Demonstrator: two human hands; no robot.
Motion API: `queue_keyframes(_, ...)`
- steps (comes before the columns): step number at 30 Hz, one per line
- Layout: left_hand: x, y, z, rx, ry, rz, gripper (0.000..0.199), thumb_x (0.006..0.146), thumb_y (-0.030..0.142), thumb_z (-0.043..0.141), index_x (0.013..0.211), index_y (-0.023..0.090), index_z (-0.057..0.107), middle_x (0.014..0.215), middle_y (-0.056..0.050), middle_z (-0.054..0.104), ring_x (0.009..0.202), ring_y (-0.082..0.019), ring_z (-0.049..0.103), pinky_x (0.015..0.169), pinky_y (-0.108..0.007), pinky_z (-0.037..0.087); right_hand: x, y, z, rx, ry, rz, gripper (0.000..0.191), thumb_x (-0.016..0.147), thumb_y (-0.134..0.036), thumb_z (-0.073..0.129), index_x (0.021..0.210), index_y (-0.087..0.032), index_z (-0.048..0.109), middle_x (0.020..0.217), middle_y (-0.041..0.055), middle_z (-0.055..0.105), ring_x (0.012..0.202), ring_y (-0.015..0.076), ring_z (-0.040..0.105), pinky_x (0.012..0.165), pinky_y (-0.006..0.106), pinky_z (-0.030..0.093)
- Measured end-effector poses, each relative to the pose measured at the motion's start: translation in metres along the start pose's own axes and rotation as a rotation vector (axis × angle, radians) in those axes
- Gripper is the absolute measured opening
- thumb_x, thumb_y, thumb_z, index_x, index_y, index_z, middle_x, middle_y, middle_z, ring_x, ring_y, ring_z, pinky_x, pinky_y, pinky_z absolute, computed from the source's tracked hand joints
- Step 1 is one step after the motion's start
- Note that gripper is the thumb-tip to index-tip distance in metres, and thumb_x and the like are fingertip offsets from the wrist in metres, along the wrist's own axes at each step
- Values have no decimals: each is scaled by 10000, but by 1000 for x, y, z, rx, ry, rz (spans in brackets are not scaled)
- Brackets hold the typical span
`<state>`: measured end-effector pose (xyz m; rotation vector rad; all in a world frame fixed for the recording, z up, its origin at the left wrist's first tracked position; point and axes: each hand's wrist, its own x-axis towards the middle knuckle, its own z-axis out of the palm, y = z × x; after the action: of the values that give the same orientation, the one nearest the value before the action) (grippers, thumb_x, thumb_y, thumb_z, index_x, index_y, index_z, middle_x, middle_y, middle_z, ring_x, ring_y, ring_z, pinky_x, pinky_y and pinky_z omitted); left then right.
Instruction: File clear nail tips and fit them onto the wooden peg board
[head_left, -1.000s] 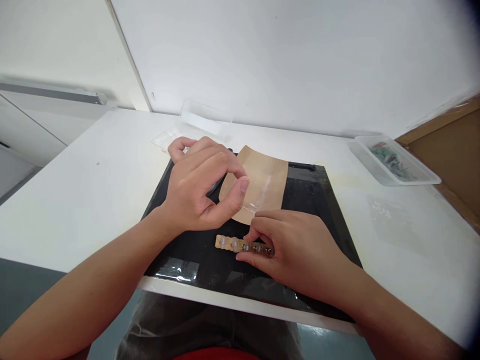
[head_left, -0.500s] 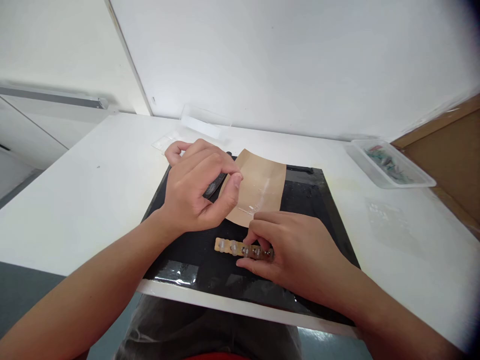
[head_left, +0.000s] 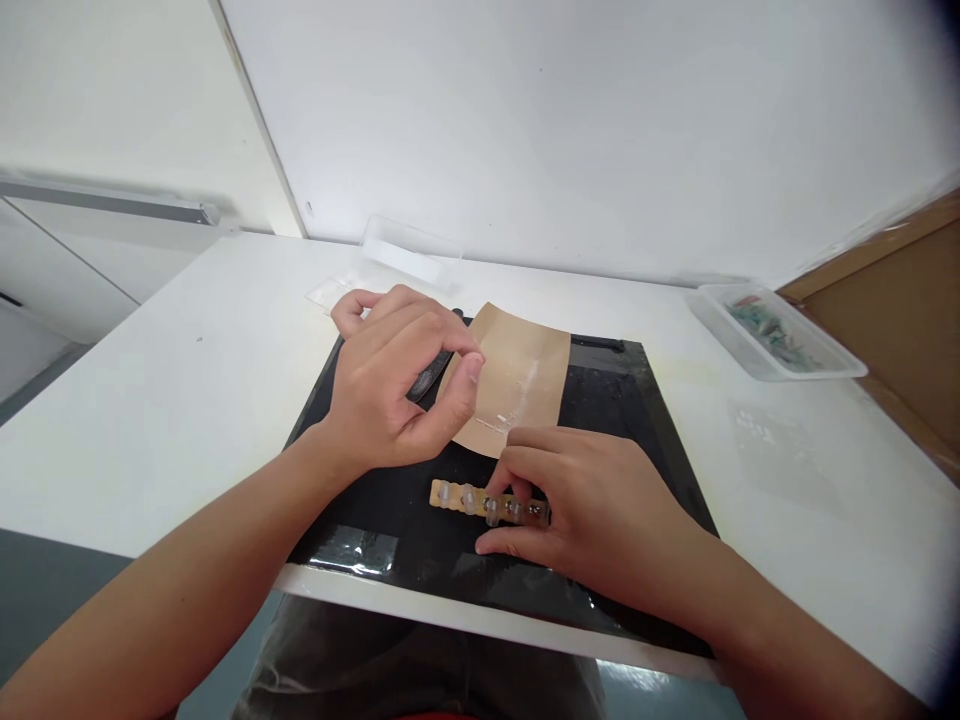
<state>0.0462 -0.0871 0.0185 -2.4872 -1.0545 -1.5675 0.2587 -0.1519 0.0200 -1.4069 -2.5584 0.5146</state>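
Note:
My left hand [head_left: 409,375] is raised over the left of the black mat [head_left: 442,550], its thumb and index fingertips pinched together. Anything between those tips is too small to make out. Below it and to the right lies a narrow tan strip [head_left: 437,493] with clear bands across it and small shiny bits at its right part. Over the strip's right end hovers my right hand [head_left: 555,490], thumb and index apart on either side of it; the index tip is at its upper edge. A tan paper sheet [head_left: 529,350] with small clear slivers rests behind both hands.
A dark elongated tool [head_left: 429,380] is partly hidden behind my left hand. A clear plastic tray [head_left: 405,250] stands at the back, and a translucent box [head_left: 817,370] with greenish contents at the right. Clear film [head_left: 780,440] lies on the white table [head_left: 150,400].
My right thumb has moved slightly down, away from the strip, widening the gap to the index finger. The left hand keeps its pinch almost in place.

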Motion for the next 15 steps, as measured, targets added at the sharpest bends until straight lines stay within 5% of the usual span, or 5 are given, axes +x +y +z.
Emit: queue_keyframes(15, 1, 0, -1, -9, -11, 16, 147, 961, 304, 528, 852, 272, 621, 808, 9, 737, 788, -237, 683, 883, -543, 337, -2, 5, -1, 6, -7, -53, 281, 802, -458, 896, 902, -258, 725, 851, -30, 704, 758, 160, 665, 622, 286, 364)
